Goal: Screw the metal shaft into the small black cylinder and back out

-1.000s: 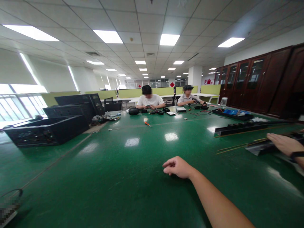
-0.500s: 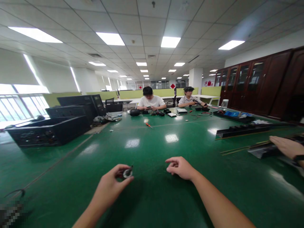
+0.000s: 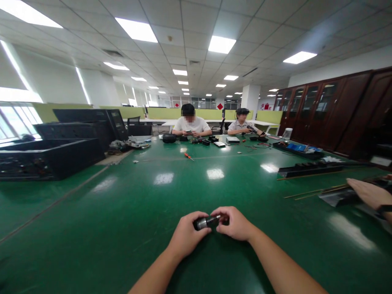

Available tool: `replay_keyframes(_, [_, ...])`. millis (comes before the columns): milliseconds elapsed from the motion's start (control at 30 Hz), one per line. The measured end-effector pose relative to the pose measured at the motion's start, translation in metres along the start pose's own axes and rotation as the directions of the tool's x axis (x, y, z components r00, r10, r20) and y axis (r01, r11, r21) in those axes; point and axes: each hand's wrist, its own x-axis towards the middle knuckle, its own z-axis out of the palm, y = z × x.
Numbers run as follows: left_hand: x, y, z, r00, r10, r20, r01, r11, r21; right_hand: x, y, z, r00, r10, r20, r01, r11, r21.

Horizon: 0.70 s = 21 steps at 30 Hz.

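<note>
Low in the middle of the head view, my left hand [image 3: 187, 233] is closed round a short cylindrical part [image 3: 203, 223], silver at its body and black toward its narrower end. The part lies nearly level, with that narrow end pointing right. My right hand [image 3: 235, 223] meets it there, thumb and fingers curled about the tip. Those fingers partly hide the tip, so I cannot tell whether a separate small piece is in them. Both hands are held over the green table [image 3: 137, 220].
An orange screwdriver [image 3: 188, 156] lies farther back. Black computer cases [image 3: 73, 157] stand at left. Black rails [image 3: 309, 169] and thin rods lie at right, near another person's hand [image 3: 369, 192]. Two people sit across the table behind small devices and a white box [image 3: 232, 139].
My left hand has moved right with the cylindrical part and turned it from end-on to sideways. My right hand has closed about its narrow end. The view has shifted slightly.
</note>
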Motion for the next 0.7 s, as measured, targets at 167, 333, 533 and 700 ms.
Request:
replay_keyframes(167, [-0.001, -0.001, 0.003, 1.000, -0.007, 0.023, 0.006, 1.000, 0.022, -0.002, -0.006, 0.006, 1.000, 0.021, -0.023, -0.024, 0.990, -0.141])
replay_keyframes(333, [-0.004, 0.000, 0.006, 0.999, -0.035, 0.022, 0.034, 0.999, 0.034, -0.001, -0.007, 0.011, 0.999, 0.020, -0.038, -0.027, 0.982, -0.185])
replay_keyframes(533, [-0.006, 0.000, 0.007, 0.996, -0.087, 0.025, 0.085, 0.995, 0.049, -0.007, -0.010, 0.018, 0.995, 0.074, -0.070, -0.084, 0.985, -0.153])
replay_keyframes(700, [-0.014, -0.028, 0.017, 0.979, -0.140, 0.148, 0.138, 0.990, 0.026, -0.018, 0.012, 0.029, 0.993, 0.074, -0.088, -0.089, 0.979, -0.185])
